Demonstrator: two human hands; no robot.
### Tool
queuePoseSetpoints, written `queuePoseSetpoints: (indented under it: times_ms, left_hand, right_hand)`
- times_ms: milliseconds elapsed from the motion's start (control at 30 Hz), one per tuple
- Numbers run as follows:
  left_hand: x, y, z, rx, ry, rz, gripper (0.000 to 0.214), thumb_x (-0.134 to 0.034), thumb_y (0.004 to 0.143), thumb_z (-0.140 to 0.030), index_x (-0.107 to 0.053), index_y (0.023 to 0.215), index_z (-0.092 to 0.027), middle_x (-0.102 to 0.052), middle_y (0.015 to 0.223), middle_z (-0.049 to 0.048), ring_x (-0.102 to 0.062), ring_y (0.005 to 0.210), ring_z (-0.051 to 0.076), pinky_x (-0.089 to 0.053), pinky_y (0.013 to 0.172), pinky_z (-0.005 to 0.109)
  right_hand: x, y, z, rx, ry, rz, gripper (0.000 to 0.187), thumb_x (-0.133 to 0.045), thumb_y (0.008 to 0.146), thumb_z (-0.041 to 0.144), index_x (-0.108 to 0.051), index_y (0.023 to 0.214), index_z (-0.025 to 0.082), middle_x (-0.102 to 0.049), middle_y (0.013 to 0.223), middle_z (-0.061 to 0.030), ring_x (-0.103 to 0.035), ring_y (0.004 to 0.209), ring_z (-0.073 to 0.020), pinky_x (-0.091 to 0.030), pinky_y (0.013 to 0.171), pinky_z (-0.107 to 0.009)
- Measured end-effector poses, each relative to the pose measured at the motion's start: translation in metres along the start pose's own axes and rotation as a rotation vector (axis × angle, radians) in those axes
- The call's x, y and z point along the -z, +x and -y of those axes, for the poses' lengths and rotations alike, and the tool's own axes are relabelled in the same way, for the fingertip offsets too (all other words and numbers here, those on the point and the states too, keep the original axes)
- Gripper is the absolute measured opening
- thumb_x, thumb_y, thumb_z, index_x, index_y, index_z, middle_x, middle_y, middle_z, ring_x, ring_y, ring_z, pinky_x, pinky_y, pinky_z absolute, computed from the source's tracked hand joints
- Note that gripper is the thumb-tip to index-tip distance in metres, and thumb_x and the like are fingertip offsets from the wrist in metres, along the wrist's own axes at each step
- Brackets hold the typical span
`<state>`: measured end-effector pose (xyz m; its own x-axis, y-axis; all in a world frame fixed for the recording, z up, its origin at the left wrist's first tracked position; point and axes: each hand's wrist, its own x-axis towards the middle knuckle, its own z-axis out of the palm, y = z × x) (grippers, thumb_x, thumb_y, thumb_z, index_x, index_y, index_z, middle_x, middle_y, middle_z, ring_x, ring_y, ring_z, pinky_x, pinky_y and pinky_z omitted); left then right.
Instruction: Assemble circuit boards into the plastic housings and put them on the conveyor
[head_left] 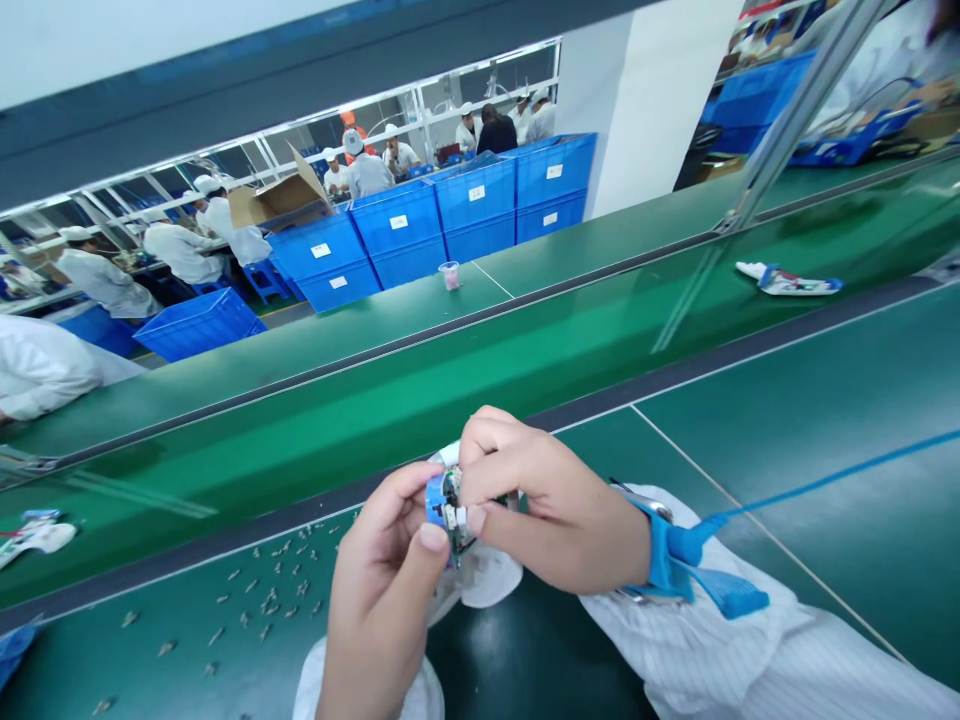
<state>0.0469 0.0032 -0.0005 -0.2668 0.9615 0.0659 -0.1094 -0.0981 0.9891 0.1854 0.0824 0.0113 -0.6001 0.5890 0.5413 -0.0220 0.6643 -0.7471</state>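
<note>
My left hand (382, 575) is closed around a small electronic assembly (452, 505), with the thumb in front and the fingers behind. The assembly has a blue rounded part, a circuit board and thin wires. On its right side, my right hand (551, 505) pinches at the board with thumb and fingers; whatever lies between those fingertips is hidden. A white rounded piece (493, 580) shows just below the hands; whether it belongs to the assembly I cannot tell. Around my right wrist is a blue strap (670, 558) with a cord running off to the right.
Several small metal parts (270, 602) lie scattered on the green bench at left. Beyond it runs a green conveyor belt (420, 400) bearing white device halves (791, 281) (37, 535). A small cup (449, 276) stands on the far ledge. Behind are stacked blue bins (480, 200) and seated co-workers.
</note>
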Motion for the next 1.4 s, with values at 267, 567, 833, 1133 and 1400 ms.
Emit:
queuePoseSetpoints:
  times_ms: [267,567,833,1133,1400]
  left_hand:
    - [0.006,0.000,0.003,-0.019,0.025,0.088,0.024,-0.064,0.082,-0.035,-0.068,0.104,-0.028,-0.069,0.092,0.0028,-0.065,0.079,0.015,-0.053,0.068,0.019]
    - [0.016,0.000,0.004,-0.026,0.140,0.170,0.024,-0.059,0.086,-0.033,-0.062,0.110,-0.031,-0.065,0.082,-0.0020,-0.058,0.071,0.009,-0.047,0.064,0.014]
    - [0.017,0.001,-0.003,-0.305,0.682,0.233,0.029,-0.049,0.092,-0.031,-0.052,0.120,-0.040,-0.061,0.091,-0.0044,-0.055,0.077,0.010,-0.045,0.072,0.018]
    - [0.002,-0.012,-0.007,-0.106,1.005,0.336,0.038,-0.040,0.091,-0.032,-0.028,0.126,-0.028,-0.064,0.106,0.0057,-0.065,0.082,0.020,-0.050,0.065,0.030]
    - [-0.006,-0.020,-0.004,-0.036,1.187,0.214,0.033,-0.034,0.089,-0.029,-0.027,0.121,-0.024,-0.067,0.096,0.0098,-0.065,0.077,0.028,-0.050,0.066,0.041]
  right_hand:
    - [0.000,-0.002,0.003,0.035,-0.040,0.032,0.026,-0.048,0.080,0.010,-0.051,0.055,0.015,-0.044,0.055,0.0020,-0.039,0.060,-0.0105,-0.031,0.065,-0.027]
    - [0.000,-0.004,0.002,0.078,-0.120,0.050,0.023,-0.044,0.075,0.007,-0.050,0.053,0.013,-0.045,0.055,0.0015,-0.036,0.058,-0.0093,-0.027,0.063,-0.028]
    - [0.000,-0.007,0.003,0.047,-0.191,0.073,0.022,-0.043,0.073,0.008,-0.044,0.052,0.013,-0.041,0.050,0.0031,-0.029,0.055,-0.0088,-0.024,0.064,-0.029]
    - [0.001,-0.009,0.006,0.043,-0.195,0.140,0.026,-0.040,0.072,0.009,-0.034,0.047,0.014,-0.033,0.047,0.0030,-0.028,0.052,-0.0091,-0.024,0.062,-0.030]
    - [-0.004,-0.006,0.001,0.033,-0.125,0.186,0.025,-0.039,0.069,0.008,-0.026,0.049,0.015,-0.029,0.048,0.0037,-0.027,0.052,-0.0086,-0.025,0.062,-0.028]
